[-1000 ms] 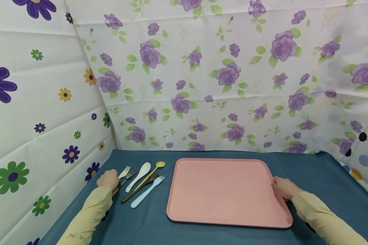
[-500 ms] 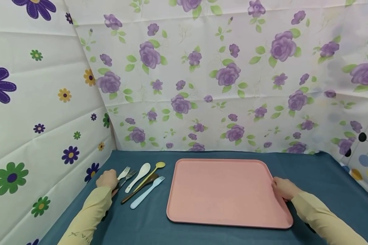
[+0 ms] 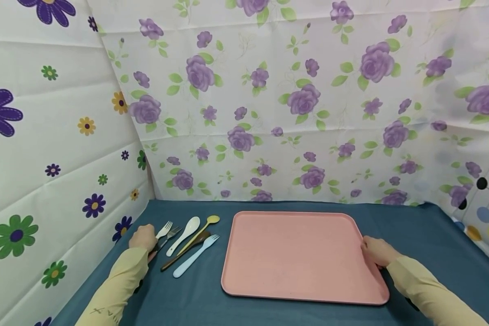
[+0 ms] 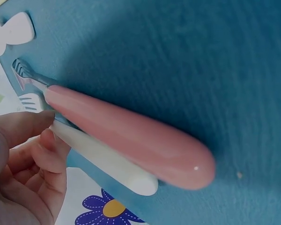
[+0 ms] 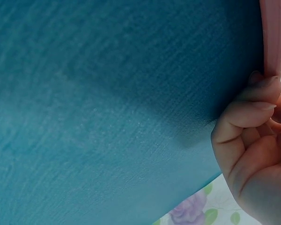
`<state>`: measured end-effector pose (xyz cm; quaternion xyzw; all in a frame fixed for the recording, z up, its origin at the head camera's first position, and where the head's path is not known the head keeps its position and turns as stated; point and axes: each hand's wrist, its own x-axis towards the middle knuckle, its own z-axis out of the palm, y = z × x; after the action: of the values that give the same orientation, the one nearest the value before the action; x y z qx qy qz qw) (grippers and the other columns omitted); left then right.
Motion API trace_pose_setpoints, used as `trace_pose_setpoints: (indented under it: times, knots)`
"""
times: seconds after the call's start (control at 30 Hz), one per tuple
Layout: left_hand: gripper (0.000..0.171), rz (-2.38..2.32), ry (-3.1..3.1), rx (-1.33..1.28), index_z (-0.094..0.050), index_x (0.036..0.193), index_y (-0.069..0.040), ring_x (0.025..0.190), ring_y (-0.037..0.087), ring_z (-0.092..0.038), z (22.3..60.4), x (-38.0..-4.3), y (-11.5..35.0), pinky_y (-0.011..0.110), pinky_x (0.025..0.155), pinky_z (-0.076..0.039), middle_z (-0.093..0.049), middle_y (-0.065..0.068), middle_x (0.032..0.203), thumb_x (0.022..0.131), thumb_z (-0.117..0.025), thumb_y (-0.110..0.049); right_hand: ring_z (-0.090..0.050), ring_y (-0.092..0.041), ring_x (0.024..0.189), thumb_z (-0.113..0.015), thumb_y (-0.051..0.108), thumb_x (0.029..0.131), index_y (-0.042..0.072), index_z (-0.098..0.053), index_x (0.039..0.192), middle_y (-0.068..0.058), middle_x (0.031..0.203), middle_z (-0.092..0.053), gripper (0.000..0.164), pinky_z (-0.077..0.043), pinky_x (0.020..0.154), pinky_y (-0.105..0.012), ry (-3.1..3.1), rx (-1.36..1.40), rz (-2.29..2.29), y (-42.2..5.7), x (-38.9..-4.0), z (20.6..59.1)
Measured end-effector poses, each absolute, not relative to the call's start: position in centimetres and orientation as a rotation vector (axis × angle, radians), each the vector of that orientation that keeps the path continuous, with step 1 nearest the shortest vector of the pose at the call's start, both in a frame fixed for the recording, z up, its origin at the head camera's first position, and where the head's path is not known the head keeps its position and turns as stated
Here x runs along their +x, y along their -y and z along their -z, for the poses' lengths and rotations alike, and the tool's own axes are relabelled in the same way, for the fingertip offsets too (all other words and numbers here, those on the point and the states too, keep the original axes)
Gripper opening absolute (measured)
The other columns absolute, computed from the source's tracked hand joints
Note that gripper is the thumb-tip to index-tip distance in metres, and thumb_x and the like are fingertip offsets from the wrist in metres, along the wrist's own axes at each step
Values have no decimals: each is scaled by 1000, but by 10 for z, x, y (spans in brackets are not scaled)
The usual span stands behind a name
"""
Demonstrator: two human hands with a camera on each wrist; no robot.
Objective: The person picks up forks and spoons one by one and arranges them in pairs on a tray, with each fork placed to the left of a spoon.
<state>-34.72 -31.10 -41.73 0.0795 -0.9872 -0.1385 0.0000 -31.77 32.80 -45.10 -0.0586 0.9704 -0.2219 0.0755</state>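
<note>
At the left of the head view, my left hand (image 3: 143, 237) is by a fan of cutlery. The left wrist view shows its thumb and forefinger pinching a white fork (image 4: 103, 157) by the handle. Against that handle lies a metal fork with a pink handle (image 4: 131, 133). My right hand (image 3: 379, 250) grips the right rim of a pink rectangular tray (image 3: 295, 256). Up close in the right wrist view, curled fingers (image 5: 241, 117) hold the tray's edge (image 5: 275, 37).
Beside the forks lie a white spoon (image 3: 184, 235), a yellow spoon (image 3: 213, 219), a dark brown spoon (image 3: 203, 236) and a light blue fork (image 3: 195, 257). A blue cloth (image 3: 179, 303) covers the table. Flowered sheets (image 3: 265, 117) hang at the back and sides.
</note>
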Motion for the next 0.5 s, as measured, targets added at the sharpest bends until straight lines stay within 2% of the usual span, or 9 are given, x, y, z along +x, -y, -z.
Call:
trace_pose_setpoints:
  times: [0.5]
  knots:
    - [15,418,3070,218,-64,102,15,89,44,-70,404,-344,303,53,75,-58,-69,32,100,95,-61,2,-44,-12,46,-37,10,103,-3,-52,95,-7,67,-49,21,-41,47,-28,-2925,-187,684,-332,-317,452]
